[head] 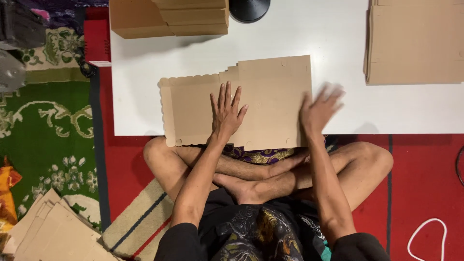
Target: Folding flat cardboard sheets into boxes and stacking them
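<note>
A flat brown cardboard box blank [270, 92] with a scalloped left edge lies on the white table [338, 43], its near edge overhanging my crossed legs. My left hand [226, 112] presses flat on the middle of the blank, fingers spread. At the blank's right edge is my right hand [319, 110], fingers apart and blurred by motion, holding nothing.
A stack of flat cardboard blanks [415, 43] sits at the table's right. Folded brown boxes [169, 17] are piled at the far left, beside a black round object [249, 8]. More cardboard sheets [53, 232] lie on the patterned carpet at lower left. A white cord [425, 237] lies at lower right.
</note>
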